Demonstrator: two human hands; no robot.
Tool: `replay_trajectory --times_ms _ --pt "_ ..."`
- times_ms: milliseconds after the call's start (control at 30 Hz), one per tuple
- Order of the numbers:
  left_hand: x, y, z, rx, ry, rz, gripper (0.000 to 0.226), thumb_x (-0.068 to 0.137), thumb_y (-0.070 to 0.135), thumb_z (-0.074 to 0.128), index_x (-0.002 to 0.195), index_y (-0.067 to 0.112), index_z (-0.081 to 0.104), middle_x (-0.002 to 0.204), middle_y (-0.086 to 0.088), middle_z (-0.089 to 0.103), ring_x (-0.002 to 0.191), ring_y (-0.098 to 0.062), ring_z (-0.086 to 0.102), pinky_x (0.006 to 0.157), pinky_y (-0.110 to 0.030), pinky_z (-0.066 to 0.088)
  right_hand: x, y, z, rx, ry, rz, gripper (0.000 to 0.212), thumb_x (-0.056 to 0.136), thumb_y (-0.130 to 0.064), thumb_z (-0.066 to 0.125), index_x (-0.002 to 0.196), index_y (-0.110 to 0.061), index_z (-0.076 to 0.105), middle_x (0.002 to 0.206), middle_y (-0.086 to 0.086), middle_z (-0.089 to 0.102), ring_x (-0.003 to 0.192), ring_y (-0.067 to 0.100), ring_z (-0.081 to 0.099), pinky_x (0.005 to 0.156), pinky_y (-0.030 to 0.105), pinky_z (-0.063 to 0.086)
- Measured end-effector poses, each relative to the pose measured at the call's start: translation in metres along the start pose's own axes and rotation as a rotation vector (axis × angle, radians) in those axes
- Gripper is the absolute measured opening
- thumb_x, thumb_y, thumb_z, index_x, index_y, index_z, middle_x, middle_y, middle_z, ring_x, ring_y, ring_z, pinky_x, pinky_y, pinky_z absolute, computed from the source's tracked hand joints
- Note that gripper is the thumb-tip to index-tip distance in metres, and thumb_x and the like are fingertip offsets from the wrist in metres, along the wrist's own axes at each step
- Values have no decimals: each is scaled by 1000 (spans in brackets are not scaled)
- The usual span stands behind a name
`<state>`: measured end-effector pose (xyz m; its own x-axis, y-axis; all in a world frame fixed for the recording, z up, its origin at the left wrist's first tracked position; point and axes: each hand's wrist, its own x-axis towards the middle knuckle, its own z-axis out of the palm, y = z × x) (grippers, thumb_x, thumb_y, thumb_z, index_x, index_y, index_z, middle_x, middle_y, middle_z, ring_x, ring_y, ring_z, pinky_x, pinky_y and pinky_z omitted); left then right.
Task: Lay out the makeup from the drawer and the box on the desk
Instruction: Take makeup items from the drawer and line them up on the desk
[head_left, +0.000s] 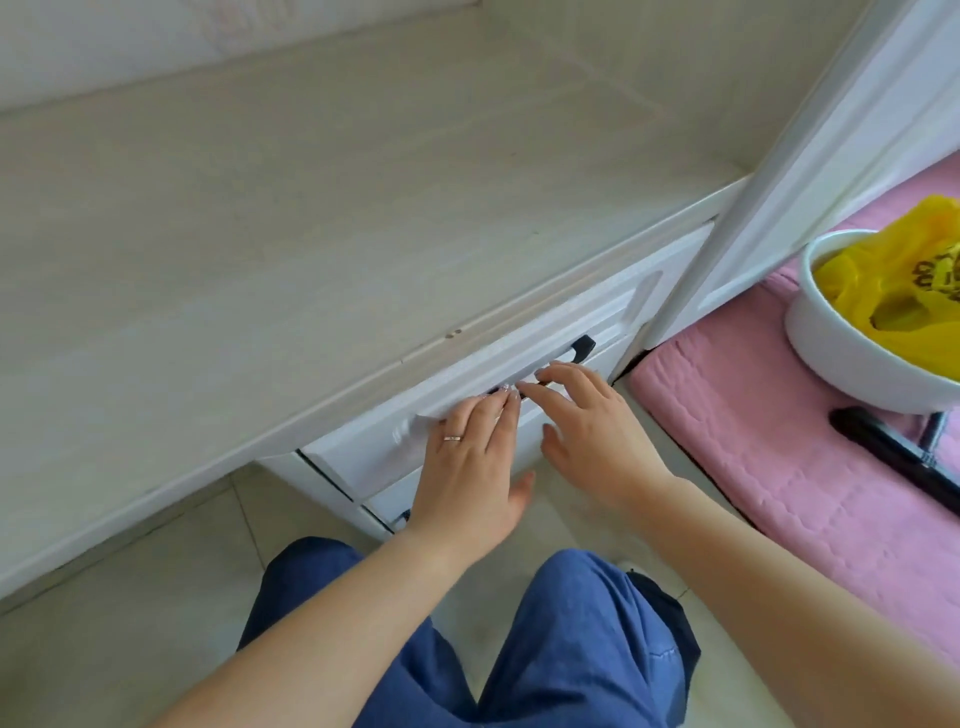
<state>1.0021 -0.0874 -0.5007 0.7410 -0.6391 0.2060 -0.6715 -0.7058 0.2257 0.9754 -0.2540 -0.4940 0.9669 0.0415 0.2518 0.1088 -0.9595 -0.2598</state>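
White drawer sits shut under the front edge of the pale desk, near its right corner. Both arms reach forward; the left hand and right hand lie side by side, fingers straight, tips touching the black handle, gripping nothing

Both your hands reach forward, side by side.
Your left hand and right hand stretch out palm-down, fingers nearly straight, bare forearms extended.
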Motion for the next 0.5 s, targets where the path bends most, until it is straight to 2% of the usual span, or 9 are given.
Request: replay_trajectory --times_ms 167,267,333,400,433,500 --pt "-14 8 11 36 38 53 76 70 49 64 133 8 49 132 -5 54 121 -20 36 96 -35 46 -22 -6 -2 -52 67 20 54 68 0 65 120 -16 62 118 9 61 111 30 59 77 41 56" --pt "-24 20 8 33 16 51 80 67 48 71 132 7 50 132 -6 55 122 -21 38 94 -36 48 -39 -9 -6 -35 67 56 55 70 3 64 122 -16 60 121 10 60 114 32 57 79 39 55" --pt "-32 33 3 31 -15 47 82 70 47 70 137 7 44 138 -7 50 127 -24 42 100 -38 45 -54 -9 -9 -48 61 52 55 71 4 63 123 -16 60 124 12 59 117 33 56 80 39 54" --pt "-40 44 1 1 -57 76 82 83 45 58 148 8 22 153 -6 27 140 -25 25 114 -38 27 -66 -8 -15 -49 36 57 56 74 4 61 126 -17 58 128 11 56 121 32 53 84 41 54" --pt "-45 48 1 -4 -82 90 82 88 45 51 150 10 11 157 -4 15 144 -24 14 117 -37 16 -72 -7 -17 -48 32 64 57 75 4 59 127 -18 58 129 10 56 122 31 52 84 41 55" --pt "-57 61 0 -2 -99 99 82 91 45 46 151 11 1 159 -3 3 145 -22 2 118 -34 6 -90 -6 -20 -49 43 75 59 73 5 59 126 -20 58 129 8 57 121 30 53 82 42 55"
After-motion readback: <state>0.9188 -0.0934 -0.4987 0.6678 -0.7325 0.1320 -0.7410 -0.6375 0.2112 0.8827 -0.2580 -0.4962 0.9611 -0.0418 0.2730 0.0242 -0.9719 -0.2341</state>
